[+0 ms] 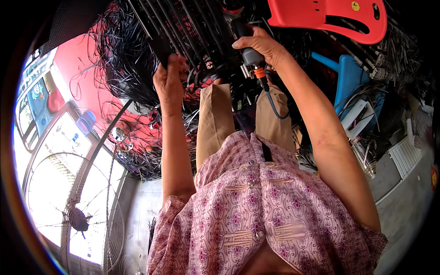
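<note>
At the top centre, my right hand (268,46) is wrapped round the grip of a black and grey air tool (252,57), which has an orange-collared fitting and a dark hose (273,107) curving down from its end. The tool's far end is in shadow near a black slatted frame (185,32). To the left, my left hand (169,80) is closed on a flat dark edge of that frame. The slats run up and away above my knees, and dark shadow hides where the tool meets them.
Heaps of loose black strips (126,59) lie on the left over a red surface (75,64). A wire-guarded fan (78,217) stands at lower left. On the right are a red plastic chair (316,13), a blue plastic stool (350,75) and bundled strips (398,59).
</note>
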A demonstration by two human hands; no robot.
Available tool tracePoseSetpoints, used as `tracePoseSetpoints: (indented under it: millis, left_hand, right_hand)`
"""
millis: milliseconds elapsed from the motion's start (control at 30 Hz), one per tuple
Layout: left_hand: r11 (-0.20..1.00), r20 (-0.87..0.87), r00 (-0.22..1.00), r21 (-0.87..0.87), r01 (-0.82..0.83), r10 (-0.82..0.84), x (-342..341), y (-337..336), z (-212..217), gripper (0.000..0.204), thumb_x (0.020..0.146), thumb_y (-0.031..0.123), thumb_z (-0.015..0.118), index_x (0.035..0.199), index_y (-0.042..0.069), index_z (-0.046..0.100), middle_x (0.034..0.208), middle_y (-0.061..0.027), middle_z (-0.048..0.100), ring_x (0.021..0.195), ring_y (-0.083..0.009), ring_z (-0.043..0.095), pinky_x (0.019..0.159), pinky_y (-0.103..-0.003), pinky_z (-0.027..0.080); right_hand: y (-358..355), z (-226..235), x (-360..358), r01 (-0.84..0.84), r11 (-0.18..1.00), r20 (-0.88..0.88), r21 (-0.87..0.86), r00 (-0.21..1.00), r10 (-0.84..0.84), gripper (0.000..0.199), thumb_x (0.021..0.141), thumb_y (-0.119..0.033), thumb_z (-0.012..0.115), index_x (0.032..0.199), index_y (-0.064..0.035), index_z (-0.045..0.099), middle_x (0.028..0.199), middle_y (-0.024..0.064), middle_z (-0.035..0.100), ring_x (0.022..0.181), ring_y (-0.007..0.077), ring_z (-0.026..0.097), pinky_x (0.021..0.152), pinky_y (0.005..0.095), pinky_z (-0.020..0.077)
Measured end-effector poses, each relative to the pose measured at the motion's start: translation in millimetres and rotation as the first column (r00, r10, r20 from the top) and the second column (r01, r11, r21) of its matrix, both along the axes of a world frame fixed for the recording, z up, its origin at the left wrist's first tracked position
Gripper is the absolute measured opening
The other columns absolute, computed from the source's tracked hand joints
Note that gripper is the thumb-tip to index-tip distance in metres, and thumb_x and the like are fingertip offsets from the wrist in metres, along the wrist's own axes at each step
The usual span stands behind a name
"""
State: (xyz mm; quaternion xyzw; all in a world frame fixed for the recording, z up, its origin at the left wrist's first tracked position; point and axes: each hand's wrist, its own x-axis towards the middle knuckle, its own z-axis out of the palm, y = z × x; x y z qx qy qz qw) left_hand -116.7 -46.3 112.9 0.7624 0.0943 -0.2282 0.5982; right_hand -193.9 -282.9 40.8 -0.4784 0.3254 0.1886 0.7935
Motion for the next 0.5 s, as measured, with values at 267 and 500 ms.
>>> tracePoseSetpoints:
  millis: [267, 500]
  left_hand:
    - [0.937, -0.206, 0.915, -0.039, 0.348, -0.348, 10.2, -11.0, 37.0, 0.039, 0.100, 0.032, 0.048, 0.087, 0.002, 0.068, 0.056, 0.0042, 0.043, 0.052, -0.0043, 0.035, 0.051, -0.022, 0.026]
    - [0.963, -0.276, 0.930, -0.179, 0.200, -0.244, 7.7, -14.8, 8.8, 0.026, 0.098, 0.026, 0.055, 0.097, 0.001, 0.065, 0.058, 0.0041, 0.046, 0.049, -0.0031, 0.035, 0.045, -0.021, 0.024]
  right_hand:
    - [4.5, -1.8, 1.0, 0.000, 1.000, 0.007, -0.014, 1.000, 0.001, 0.046, 0.066, -0.017, 0.082, 0.106, -0.0068, 0.062, 0.087, 0.0022, 0.063, 0.078, 0.0121, 0.063, 0.072, 0.0270, 0.0526]
    - [1.8, -24.4, -4.1, 0.003, 1.000, 0.015, -0.015, 1.000, -0.003, 0.046, 0.066, -0.016, 0.082, 0.106, -0.0061, 0.062, 0.088, 0.0029, 0.066, 0.078, 0.0121, 0.065, 0.075, 0.0272, 0.0533]
